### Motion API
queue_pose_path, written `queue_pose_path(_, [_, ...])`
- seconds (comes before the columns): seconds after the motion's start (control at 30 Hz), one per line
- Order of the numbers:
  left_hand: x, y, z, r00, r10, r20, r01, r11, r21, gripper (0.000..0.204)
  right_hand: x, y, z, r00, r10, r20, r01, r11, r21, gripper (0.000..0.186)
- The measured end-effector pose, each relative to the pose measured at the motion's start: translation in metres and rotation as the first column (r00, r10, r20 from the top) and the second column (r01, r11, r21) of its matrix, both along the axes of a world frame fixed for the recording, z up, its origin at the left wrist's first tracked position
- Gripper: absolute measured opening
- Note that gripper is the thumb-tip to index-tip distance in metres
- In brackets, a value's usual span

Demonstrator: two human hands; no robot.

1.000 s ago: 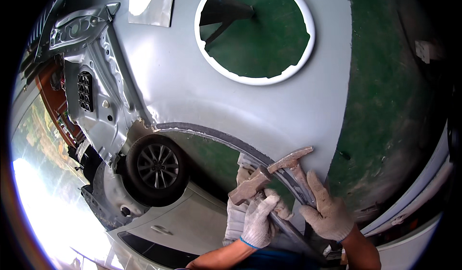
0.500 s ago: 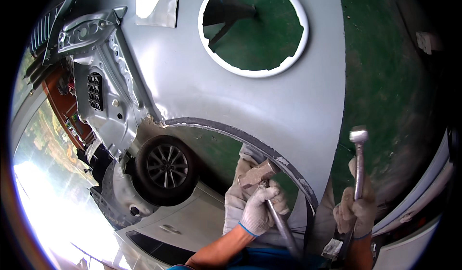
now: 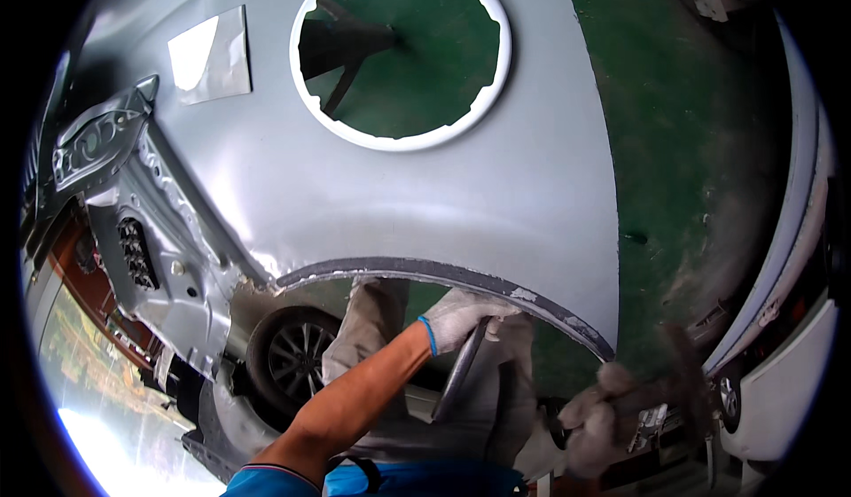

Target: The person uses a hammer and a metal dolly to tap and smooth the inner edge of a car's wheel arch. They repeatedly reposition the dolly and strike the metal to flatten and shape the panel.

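A large silver car body panel (image 3: pixel 425 204) lies in front of me, its wheel-arch edge (image 3: pixel 399 269) lined with a dark, chipped strip. My left hand (image 3: pixel 470 315), in a white work glove, is closed round a block-headed hammer and reaches under this arch. Only the steel hammer handle (image 3: pixel 461 373) shows below the fingers; the head is hidden by the panel. Right of the arch's lower end, my gloved right hand (image 3: pixel 594 422) is smeared by motion. It is closed round a second hammer, whose shape is a dark blur.
A white-rimmed round opening (image 3: pixel 503 54) pierces the panel. A shiny square plate (image 3: pixel 213 58) rests at its upper left. Bare inner bodywork (image 3: pixel 168 258) adjoins the left side. A car wheel (image 3: pixel 297 355) stands below, and other vehicle bodywork (image 3: pixel 798 382) is at the right.
My left hand has moved up under the arch, hiding its hammer's head. My right hand has dropped and its hammer has swung to the right. The view has shifted, with the panel further left.
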State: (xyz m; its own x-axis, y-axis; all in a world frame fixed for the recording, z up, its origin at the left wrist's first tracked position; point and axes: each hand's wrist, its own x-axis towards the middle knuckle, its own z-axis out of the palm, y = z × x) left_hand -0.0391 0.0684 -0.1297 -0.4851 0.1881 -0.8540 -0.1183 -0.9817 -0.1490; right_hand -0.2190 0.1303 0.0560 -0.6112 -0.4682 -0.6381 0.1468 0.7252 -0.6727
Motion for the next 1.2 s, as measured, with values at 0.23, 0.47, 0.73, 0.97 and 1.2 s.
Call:
queue_pose_path(0.23, [-0.011, -0.001, -0.015, 0.952, -0.216, -0.217, 0.186, 0.971, -0.15, 0.02, 0.073, 0.025, -0.025, 0.897, -0.385, 0.215, 0.34, 0.914, 0.219, 0.076])
queue_pose_path(0.47, [-0.012, -0.001, -0.013, 0.918, -0.304, -0.255, 0.283, 0.952, -0.117, 0.035, 0.107, 0.046, -0.041, 0.936, -0.287, 0.201, 0.263, 0.955, 0.14, 0.052])
queue_pose_path(0.73, [-0.013, -0.002, -0.002, 0.925, -0.174, -0.339, 0.174, 0.984, -0.029, 0.029, 0.11, 0.044, -0.041, 0.914, -0.363, 0.182, 0.342, 0.93, 0.138, 0.06])
queue_pose_path(0.97, [-0.014, 0.006, 0.009, 0.952, 0.112, -0.283, -0.066, 0.983, 0.169, 0.022, 0.11, 0.044, -0.039, 0.9, -0.383, 0.208, 0.362, 0.923, 0.131, 0.054])
queue_pose_path(1.2, [-0.012, 0.011, -0.011, 0.934, 0.094, -0.344, -0.009, 0.97, 0.241, 0.027, 0.111, 0.034, -0.04, 0.919, -0.352, 0.179, 0.326, 0.932, 0.161, 0.036])
